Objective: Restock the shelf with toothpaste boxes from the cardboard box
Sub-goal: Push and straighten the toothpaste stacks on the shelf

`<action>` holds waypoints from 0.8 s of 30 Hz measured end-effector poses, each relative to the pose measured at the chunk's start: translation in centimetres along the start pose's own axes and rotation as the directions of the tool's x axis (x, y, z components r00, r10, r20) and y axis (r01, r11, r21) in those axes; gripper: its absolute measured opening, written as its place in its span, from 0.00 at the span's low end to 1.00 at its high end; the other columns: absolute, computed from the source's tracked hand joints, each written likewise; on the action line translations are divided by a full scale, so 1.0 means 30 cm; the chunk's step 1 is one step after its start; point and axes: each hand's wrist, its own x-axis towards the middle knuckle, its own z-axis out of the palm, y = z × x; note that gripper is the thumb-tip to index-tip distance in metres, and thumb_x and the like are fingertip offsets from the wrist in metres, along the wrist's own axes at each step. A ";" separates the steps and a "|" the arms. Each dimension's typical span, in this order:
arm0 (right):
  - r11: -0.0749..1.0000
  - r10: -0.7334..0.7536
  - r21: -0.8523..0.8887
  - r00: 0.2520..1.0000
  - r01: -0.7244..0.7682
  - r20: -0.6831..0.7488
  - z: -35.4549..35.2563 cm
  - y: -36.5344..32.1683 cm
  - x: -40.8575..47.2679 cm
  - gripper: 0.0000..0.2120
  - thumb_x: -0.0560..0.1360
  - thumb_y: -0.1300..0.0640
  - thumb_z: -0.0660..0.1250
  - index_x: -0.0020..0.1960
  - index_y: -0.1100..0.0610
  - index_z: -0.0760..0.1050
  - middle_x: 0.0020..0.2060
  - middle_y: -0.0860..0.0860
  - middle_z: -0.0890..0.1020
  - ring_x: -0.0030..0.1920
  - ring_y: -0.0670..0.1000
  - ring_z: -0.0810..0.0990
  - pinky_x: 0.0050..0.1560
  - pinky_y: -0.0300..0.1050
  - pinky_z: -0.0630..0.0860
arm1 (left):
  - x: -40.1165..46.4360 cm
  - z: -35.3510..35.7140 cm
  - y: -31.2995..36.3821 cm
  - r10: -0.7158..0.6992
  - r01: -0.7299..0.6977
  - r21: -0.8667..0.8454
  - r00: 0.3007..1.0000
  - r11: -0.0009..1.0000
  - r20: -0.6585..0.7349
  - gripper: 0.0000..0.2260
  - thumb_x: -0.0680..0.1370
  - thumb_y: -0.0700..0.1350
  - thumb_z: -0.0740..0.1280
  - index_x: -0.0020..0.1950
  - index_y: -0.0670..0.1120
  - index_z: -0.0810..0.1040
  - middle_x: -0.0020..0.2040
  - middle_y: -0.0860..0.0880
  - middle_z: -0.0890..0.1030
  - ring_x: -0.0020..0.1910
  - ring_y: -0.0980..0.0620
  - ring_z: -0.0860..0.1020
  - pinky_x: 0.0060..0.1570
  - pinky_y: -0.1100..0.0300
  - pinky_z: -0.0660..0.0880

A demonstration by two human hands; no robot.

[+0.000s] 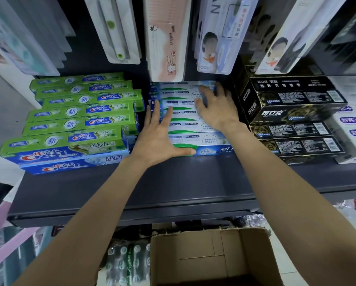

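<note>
Both hands are laid on the middle stack of white-and-blue toothpaste boxes (pixel 190 124) on the dark shelf (pixel 131 190). The left hand (pixel 160 135) is spread flat, fingers straight along the stack's left part, with the thumb lying along the near face of the nearest box. The right hand (pixel 216 106) is rested further back on the stack's right part, fingers loosely extended over the tops. Nothing is gripped or pinched by either hand; both are open and pressing or steadying.

The boxes of this stack are laid with the long axis running left to right, one behind another towards the back of the shelf. The stack is flanked by green Crest boxes (pixel 80 112) on the left and black boxes (pixel 292 108) on the right. A bare strip of shelf is left between the nearest box and the shelf's front edge.

The cardboard box (pixel 212 256) is seen below the shelf, near and slightly right of centre, its flaps open. Its contents cannot be made out; the interior is in shadow at the frame's lower edge.

It is judged that the row is being squared up. For the next fetch, the carton lies straight down and nearer than the stack, between the two forearms, marginally closer to the right arm; either hand would have to be drawn back and lowered.
</note>
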 end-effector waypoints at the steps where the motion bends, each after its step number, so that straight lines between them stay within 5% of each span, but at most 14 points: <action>1: 1.000 0.012 0.000 1.000 -0.012 0.005 0.002 0.001 0.000 0.24 0.80 0.45 0.53 0.74 0.47 0.59 0.75 0.61 0.53 0.72 0.66 0.57 0.70 0.55 0.57 | 0.000 -0.006 0.002 -0.007 0.007 -0.017 1.000 1.000 0.017 0.59 0.56 0.73 0.68 0.78 0.51 0.45 0.77 0.48 0.36 0.76 0.45 0.36 0.73 0.48 0.44; 7: 0.990 0.059 0.123 0.998 -0.062 0.026 -0.015 0.020 -0.002 0.25 0.79 0.44 0.56 0.74 0.51 0.60 0.73 0.63 0.58 0.66 0.66 0.68 0.62 0.53 0.68 | 0.058 -0.044 0.031 -0.135 0.113 -0.322 0.990 0.940 -0.047 0.44 0.68 0.73 0.55 0.78 0.53 0.47 0.78 0.49 0.38 0.77 0.49 0.45 0.74 0.49 0.51; 14: 0.988 0.027 0.153 0.999 -0.033 0.037 -0.003 -0.004 -0.011 0.26 0.80 0.46 0.56 0.75 0.52 0.58 0.74 0.64 0.55 0.70 0.65 0.62 0.68 0.51 0.63 | 0.152 -0.009 0.008 -0.134 0.110 -0.146 0.976 0.983 -0.170 0.43 0.73 0.68 0.60 0.78 0.45 0.49 0.77 0.38 0.50 0.76 0.42 0.49 0.74 0.48 0.51; 24: 0.992 0.051 0.115 0.995 -0.060 0.081 -0.008 -0.003 0.009 0.28 0.79 0.40 0.53 0.76 0.48 0.54 0.77 0.59 0.49 0.74 0.60 0.57 0.68 0.51 0.63 | 0.195 -0.028 0.023 -0.137 0.149 0.143 0.986 0.978 -0.092 0.43 0.73 0.70 0.55 0.78 0.45 0.47 0.77 0.36 0.44 0.76 0.40 0.45 0.73 0.49 0.52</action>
